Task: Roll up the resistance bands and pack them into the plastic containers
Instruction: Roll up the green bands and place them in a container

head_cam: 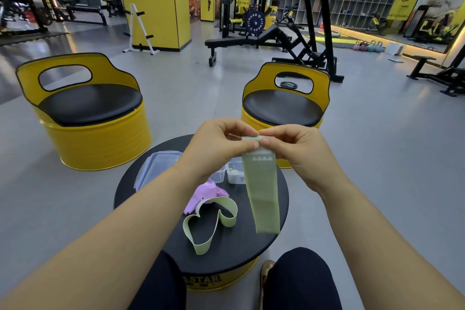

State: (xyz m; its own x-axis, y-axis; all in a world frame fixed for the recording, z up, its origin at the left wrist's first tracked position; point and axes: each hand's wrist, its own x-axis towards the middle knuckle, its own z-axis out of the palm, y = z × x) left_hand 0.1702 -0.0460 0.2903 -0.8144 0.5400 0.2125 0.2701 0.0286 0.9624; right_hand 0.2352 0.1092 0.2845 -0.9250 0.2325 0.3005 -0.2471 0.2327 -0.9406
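At the centre of the frame, a seated person's left hand [216, 143] and right hand [299, 151] pinch the top edge of a green resistance band [261, 191] between thumbs and fingertips. Only the first turn is curled over, and the rest hangs straight down above a round black table [239, 241]. The job appears to be at an early stage. A pale green band [201, 241] and a pink band [201, 196] lie loose and unrolled on the tabletop, lower centre. Two small plastic containers [235, 176] stand open just behind them beside a clear lid [161, 166]. One holds something pale, too small to identify.
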